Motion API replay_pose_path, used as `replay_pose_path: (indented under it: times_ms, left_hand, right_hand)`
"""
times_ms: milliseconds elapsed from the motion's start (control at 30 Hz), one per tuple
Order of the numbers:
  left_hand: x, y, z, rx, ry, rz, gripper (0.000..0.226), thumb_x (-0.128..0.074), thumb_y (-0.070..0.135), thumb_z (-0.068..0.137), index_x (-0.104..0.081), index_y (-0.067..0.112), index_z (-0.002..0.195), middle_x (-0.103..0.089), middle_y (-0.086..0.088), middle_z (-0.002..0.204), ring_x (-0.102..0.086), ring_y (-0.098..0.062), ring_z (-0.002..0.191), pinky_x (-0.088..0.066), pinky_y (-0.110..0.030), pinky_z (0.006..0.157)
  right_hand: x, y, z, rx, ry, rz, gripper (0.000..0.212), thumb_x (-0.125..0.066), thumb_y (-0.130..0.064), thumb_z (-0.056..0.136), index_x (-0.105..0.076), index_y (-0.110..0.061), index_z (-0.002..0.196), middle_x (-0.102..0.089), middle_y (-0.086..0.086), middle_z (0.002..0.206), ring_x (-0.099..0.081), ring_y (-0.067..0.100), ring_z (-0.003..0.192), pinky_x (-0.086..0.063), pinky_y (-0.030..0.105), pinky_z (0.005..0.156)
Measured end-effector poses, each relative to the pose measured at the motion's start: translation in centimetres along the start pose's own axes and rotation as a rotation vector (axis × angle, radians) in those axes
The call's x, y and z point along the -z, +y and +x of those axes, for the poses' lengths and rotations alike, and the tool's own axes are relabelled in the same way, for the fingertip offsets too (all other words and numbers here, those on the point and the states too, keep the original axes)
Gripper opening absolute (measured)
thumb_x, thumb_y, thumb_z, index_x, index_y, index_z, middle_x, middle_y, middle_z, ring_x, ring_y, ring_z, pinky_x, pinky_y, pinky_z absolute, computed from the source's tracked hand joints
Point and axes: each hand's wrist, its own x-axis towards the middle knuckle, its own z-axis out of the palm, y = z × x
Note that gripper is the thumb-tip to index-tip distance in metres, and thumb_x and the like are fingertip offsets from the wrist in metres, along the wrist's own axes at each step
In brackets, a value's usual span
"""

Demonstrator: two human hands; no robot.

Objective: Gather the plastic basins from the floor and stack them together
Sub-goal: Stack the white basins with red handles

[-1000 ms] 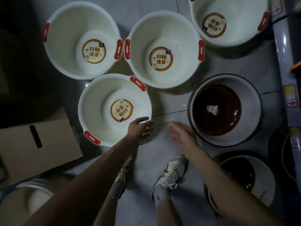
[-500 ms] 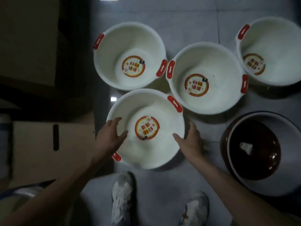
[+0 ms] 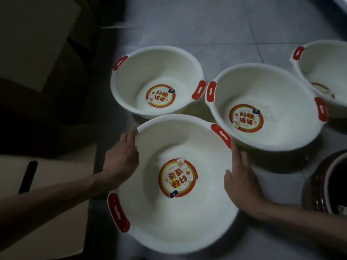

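**A:** Report hands, left to right.

**B:** I read a cardboard box [image 3: 47,207] at lower left. Left hand [image 3: 122,158]: fingers straight, pressed flat on the left wall of the nearest basin [image 3: 169,143], lower centre. Right hand [image 3: 242,177]: fingers straight, pressed on its right wall.

**A:** Other basins?

**B:** Second basin [image 3: 159,72] upper centre, third basin [image 3: 272,87] right of it, fourth basin [image 3: 323,64] at the right edge. Brown pot [image 3: 311,186] lower right.

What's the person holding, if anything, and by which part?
The nearest white basin, pressed between the left hand and the right hand at opposite sides of its rim, not by its red handles.
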Motion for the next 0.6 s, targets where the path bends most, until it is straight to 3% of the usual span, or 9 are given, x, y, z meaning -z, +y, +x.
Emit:
replay_pose_path:
  times_ms: [100,233,267,333,400,467,533,600]
  left_hand:
    - [0.1,0.1,0.3,-0.004,-0.039,0.024,0.076,-0.061,0.025,0.096,-0.015,0.032,0.155,-0.051,-0.003,0.125,-0.057,-0.014,0.085,-0.058,-0.035,0.068]
    - [2.5,-0.4,0.6,-0.051,-0.205,0.187,0.089,-0.060,0.034,0.097,0.004,0.039,0.159,-0.054,-0.002,0.126,-0.059,-0.011,0.081,-0.051,-0.025,0.057]
    - [3.6,-0.5,0.7,-0.025,-0.263,0.229,0.091,-0.059,0.039,0.097,0.008,0.042,0.159,-0.058,-0.002,0.120,-0.061,-0.012,0.082,-0.053,-0.027,0.060]
    - [4.8,-1.2,0.6,0.061,-0.321,0.189,0.090,-0.059,0.045,0.097,0.008,0.048,0.157,-0.063,-0.002,0.110,-0.064,-0.012,0.077,-0.056,-0.028,0.063]
    - [4.9,-2.0,-0.5,0.099,-0.357,0.118,0.088,-0.058,0.045,0.098,0.008,0.047,0.157,-0.068,-0.006,0.116,-0.064,-0.012,0.075,-0.050,-0.027,0.062]
    - [4.5,-3.0,-2.0,0.081,-0.422,0.115,0.086,-0.054,0.045,0.101,0.011,0.039,0.158,-0.065,-0.012,0.127,-0.064,-0.016,0.085,-0.047,-0.028,0.070]
    - [3.9,-3.6,-3.1,0.092,-0.428,0.076,0.088,-0.057,0.040,0.102,0.007,0.026,0.161,-0.060,-0.014,0.138,-0.064,-0.021,0.102,-0.044,-0.025,0.082]
    - [3.5,-3.6,-3.5,0.141,-0.412,-0.033,0.086,-0.064,0.029,0.099,-0.006,0.020,0.161,-0.058,-0.013,0.137,-0.062,-0.023,0.109,-0.042,-0.024,0.086]
  right_hand:
    - [-0.1,0.5,0.1,0.011,-0.004,0.033,0.104,-0.065,-0.002,0.091,0.006,-0.031,0.161,-0.016,-0.003,0.164,-0.033,0.019,0.147,-0.042,0.036,0.112]
    - [1.5,0.4,0.9,0.082,-0.110,-0.042,0.112,-0.064,-0.011,0.089,0.023,-0.033,0.157,-0.008,-0.002,0.166,-0.051,0.021,0.130,-0.058,0.036,0.094]
    - [2.4,0.1,1.1,0.066,-0.149,-0.095,0.112,-0.063,-0.014,0.089,0.024,-0.032,0.156,-0.008,0.001,0.166,-0.053,0.023,0.128,-0.058,0.037,0.093]
    - [4.1,-0.3,0.9,0.019,-0.176,-0.081,0.110,-0.064,-0.018,0.088,0.020,-0.032,0.158,-0.016,0.006,0.166,-0.044,0.030,0.138,-0.049,0.043,0.106]
    - [4.8,-0.2,0.2,-0.020,-0.187,0.044,0.106,-0.066,-0.021,0.089,0.012,-0.034,0.159,-0.028,0.002,0.163,-0.040,0.025,0.142,-0.042,0.041,0.112]
    - [5.2,0.2,-0.6,-0.109,-0.256,0.194,0.096,-0.071,-0.025,0.088,-0.006,-0.034,0.159,-0.042,-0.011,0.148,-0.046,0.013,0.133,-0.044,0.037,0.109]
    - [5.3,0.3,-1.6,-0.243,-0.355,0.308,0.071,-0.078,-0.024,0.083,-0.041,-0.029,0.143,-0.055,-0.012,0.132,-0.053,0.012,0.125,-0.049,0.034,0.105]
    - [5.4,-0.2,-2.0,-0.315,-0.426,0.380,0.048,-0.082,-0.019,0.080,-0.058,-0.029,0.121,-0.065,-0.006,0.124,-0.061,0.016,0.119,-0.054,0.036,0.100]
